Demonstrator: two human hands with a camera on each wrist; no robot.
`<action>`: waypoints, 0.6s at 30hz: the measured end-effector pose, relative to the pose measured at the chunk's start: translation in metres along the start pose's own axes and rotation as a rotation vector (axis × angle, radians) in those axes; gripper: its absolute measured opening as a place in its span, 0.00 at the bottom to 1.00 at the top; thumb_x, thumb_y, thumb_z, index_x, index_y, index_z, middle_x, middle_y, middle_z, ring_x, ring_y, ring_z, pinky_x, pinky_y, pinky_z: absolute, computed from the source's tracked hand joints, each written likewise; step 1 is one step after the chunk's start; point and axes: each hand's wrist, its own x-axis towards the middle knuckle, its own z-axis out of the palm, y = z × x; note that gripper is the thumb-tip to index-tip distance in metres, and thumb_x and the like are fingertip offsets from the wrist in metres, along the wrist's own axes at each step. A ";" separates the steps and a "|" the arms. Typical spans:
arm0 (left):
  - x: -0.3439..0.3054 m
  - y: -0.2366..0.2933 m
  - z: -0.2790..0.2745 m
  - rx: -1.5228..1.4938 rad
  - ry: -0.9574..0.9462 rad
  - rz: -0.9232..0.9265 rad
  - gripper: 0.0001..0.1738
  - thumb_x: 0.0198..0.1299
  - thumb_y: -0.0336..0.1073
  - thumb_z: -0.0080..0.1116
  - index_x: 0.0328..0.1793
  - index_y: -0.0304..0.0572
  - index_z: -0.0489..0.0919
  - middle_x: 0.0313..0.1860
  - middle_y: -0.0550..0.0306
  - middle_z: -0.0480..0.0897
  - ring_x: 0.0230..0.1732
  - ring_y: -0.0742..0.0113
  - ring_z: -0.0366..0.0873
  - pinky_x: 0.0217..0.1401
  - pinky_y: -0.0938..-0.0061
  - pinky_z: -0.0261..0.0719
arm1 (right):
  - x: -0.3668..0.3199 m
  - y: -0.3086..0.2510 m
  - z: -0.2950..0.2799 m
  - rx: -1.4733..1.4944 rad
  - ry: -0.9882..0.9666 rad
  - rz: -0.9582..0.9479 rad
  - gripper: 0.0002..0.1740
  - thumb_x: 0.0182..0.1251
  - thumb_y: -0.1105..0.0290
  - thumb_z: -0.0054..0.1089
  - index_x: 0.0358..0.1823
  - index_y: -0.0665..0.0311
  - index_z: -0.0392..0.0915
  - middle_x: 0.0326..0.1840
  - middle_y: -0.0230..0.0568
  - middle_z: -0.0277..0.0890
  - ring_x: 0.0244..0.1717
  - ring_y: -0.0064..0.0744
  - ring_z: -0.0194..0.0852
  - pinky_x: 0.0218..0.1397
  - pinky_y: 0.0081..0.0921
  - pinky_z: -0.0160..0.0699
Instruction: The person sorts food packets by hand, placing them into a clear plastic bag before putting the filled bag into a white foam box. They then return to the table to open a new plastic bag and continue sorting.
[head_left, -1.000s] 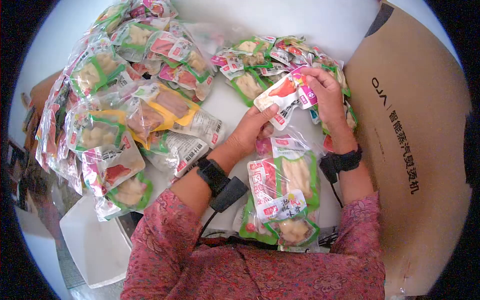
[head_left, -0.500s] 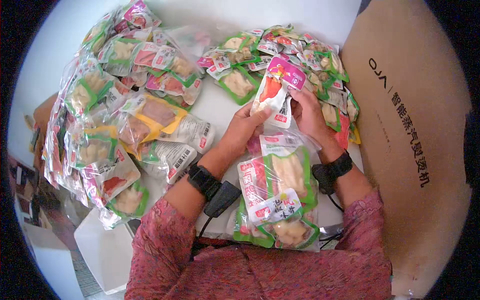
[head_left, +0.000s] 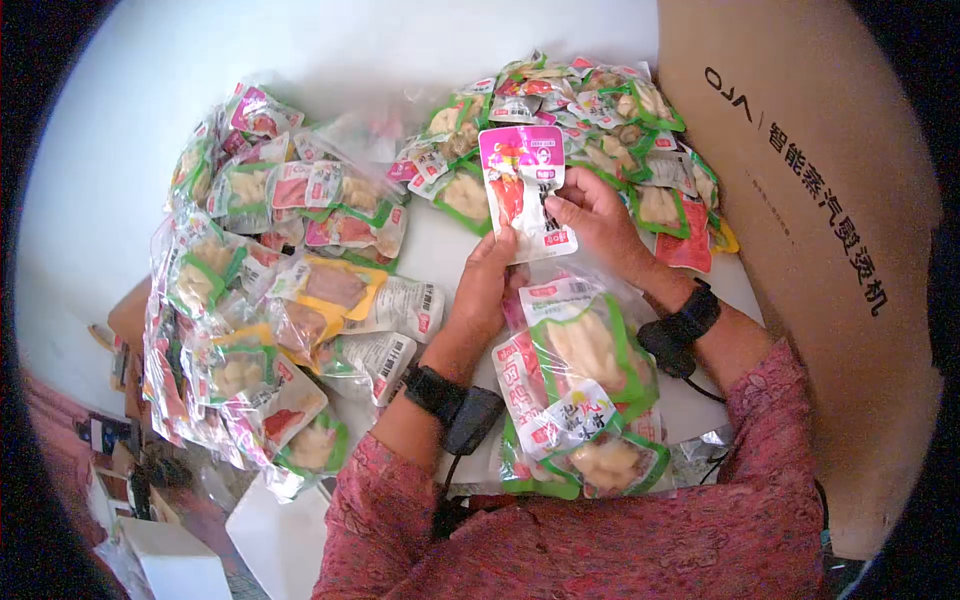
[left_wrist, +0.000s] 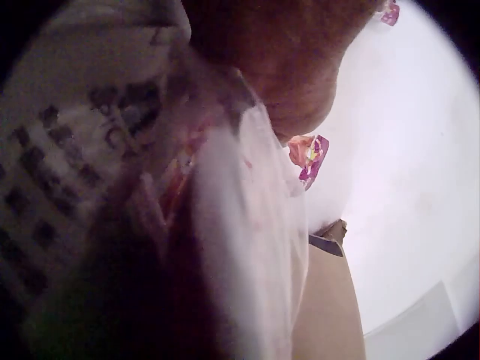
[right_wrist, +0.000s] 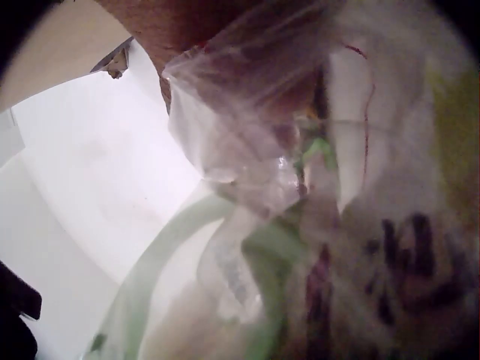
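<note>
In the head view, a flat white and magenta snack packet (head_left: 520, 205) stands upright, its printed front towards me. My left hand (head_left: 487, 275) pinches its lower left corner, thumb on the front. The right hand (head_left: 602, 222) grips its right edge with thumb and bent fingers. Just below both hands, near my body, sits a clear plastic bag (head_left: 585, 365) filled with green-edged food packets. Its film (right_wrist: 225, 142) fills much of the right wrist view, and blurred plastic (left_wrist: 240, 225) crowds the left wrist view beside the left hand (left_wrist: 277, 60).
A big clear bag of packets (head_left: 235, 280) bulges on the left of the white table (head_left: 440, 235). Behind my hands lies a heap of loose packets (head_left: 600, 110). A tall cardboard box (head_left: 800, 250) walls off the right side. A white bin (head_left: 275, 535) stands lower left.
The packet has turned from slanting sideways to upright, facing me. The right hand has come down from the packet's far end to its right edge. The head view has shifted.
</note>
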 end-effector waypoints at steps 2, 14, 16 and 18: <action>0.001 -0.001 0.003 0.015 0.029 0.009 0.15 0.63 0.46 0.44 0.45 0.44 0.72 0.20 0.70 0.68 0.16 0.84 0.57 0.16 0.87 0.56 | -0.001 0.004 -0.001 -0.067 0.030 -0.028 0.11 0.58 0.69 0.54 0.40 0.66 0.69 0.32 0.34 0.71 0.35 0.21 0.70 0.39 0.20 0.71; 0.002 -0.008 -0.006 0.186 -0.008 0.090 0.12 0.62 0.44 0.46 0.41 0.46 0.74 0.19 0.71 0.68 0.15 0.85 0.59 0.14 0.89 0.56 | -0.001 0.000 0.000 -0.247 0.092 -0.146 0.14 0.58 0.64 0.55 0.38 0.69 0.73 0.30 0.35 0.70 0.31 0.23 0.67 0.36 0.21 0.68; 0.001 -0.006 -0.004 0.149 -0.025 0.089 0.11 0.62 0.44 0.47 0.41 0.46 0.74 0.20 0.71 0.68 0.15 0.85 0.59 0.14 0.88 0.56 | 0.001 0.007 -0.001 -0.221 0.089 -0.147 0.13 0.58 0.65 0.54 0.37 0.69 0.73 0.29 0.35 0.70 0.31 0.23 0.67 0.36 0.21 0.68; -0.001 -0.005 -0.001 0.111 0.010 0.071 0.11 0.62 0.44 0.47 0.41 0.46 0.74 0.20 0.71 0.69 0.15 0.85 0.59 0.14 0.88 0.57 | 0.002 0.009 -0.004 -0.196 0.086 -0.147 0.12 0.59 0.66 0.53 0.37 0.69 0.73 0.28 0.34 0.70 0.30 0.23 0.67 0.35 0.21 0.68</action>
